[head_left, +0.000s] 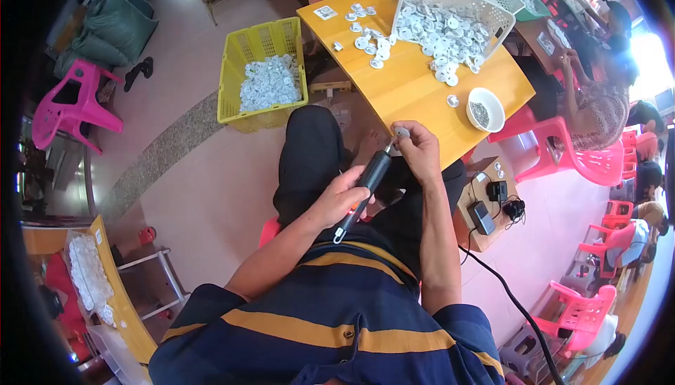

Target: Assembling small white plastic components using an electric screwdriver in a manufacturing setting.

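Note:
My left hand (340, 199) is wrapped round a black electric screwdriver (369, 181), its tip slanting up and to the right. Between the fingers of my right hand (420, 151) is a small white round plastic part (401, 132), and the screwdriver's bit meets it or ends right beside it. Both hands are over my lap at the near edge of the yellow wooden table (394, 97). On that table, a white bowl (485, 109) holds small metal screws. Any screw at the bit is too small to make out.
A tipped white basket (506, 25) spills many white round parts (450, 33) over the table. On the floor to the left, a yellow crate (226, 90) holds more. Power adapters (482, 216) lie on a box at right. A co-worker (598, 107) sits beyond pink chairs (538, 132).

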{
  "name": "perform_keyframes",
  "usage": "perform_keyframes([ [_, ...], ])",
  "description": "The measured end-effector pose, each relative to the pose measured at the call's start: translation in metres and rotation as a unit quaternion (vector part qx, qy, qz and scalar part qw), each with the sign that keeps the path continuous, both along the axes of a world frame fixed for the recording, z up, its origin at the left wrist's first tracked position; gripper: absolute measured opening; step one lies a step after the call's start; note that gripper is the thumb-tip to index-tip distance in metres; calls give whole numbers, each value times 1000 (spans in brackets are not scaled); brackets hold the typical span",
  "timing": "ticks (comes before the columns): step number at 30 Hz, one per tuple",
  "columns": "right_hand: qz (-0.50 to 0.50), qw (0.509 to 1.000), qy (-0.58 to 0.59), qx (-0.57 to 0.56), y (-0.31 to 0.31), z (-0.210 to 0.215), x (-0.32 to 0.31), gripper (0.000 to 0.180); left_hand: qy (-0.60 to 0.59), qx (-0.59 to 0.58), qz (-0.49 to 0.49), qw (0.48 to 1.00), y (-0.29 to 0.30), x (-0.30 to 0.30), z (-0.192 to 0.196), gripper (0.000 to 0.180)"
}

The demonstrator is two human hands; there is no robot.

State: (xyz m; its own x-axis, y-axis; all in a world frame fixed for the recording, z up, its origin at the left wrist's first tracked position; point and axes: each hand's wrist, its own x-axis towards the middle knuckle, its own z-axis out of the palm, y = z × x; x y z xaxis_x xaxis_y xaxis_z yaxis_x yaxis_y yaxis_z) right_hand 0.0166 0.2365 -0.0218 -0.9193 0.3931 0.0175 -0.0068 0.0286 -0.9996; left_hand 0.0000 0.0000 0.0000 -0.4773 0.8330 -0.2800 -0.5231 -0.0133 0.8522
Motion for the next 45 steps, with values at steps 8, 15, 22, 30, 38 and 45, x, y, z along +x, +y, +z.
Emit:
perform_keyframes([
  [8, -8, 1000, -8, 9, -2, 0, 2, 20, -11, -4, 3, 1000, -1, 1, 2, 42],
  [15, -7, 1000, -10, 20, -1, 2, 0, 21, -7, -1, -7, 1000, -1, -3, 2, 45],
  [22, -13, 999, -9, 44, -3, 8, 0, 23, -108, 59, -21, 992, -8, -10, -1, 43],
  [30, -10, 999, -4, 49, -3, 6, 1, 22, -152, 75, -22, 985, -11, -11, 4, 43],
  [38, -13, 998, -11, 63, -2, 5, 2, 21, -157, 81, -26, 984, -10, -12, 0, 42],
  [45, -19, 996, -8, 83, -2, 5, 0, 21, -167, 91, -30, 981, -10, -16, 2, 42],
])
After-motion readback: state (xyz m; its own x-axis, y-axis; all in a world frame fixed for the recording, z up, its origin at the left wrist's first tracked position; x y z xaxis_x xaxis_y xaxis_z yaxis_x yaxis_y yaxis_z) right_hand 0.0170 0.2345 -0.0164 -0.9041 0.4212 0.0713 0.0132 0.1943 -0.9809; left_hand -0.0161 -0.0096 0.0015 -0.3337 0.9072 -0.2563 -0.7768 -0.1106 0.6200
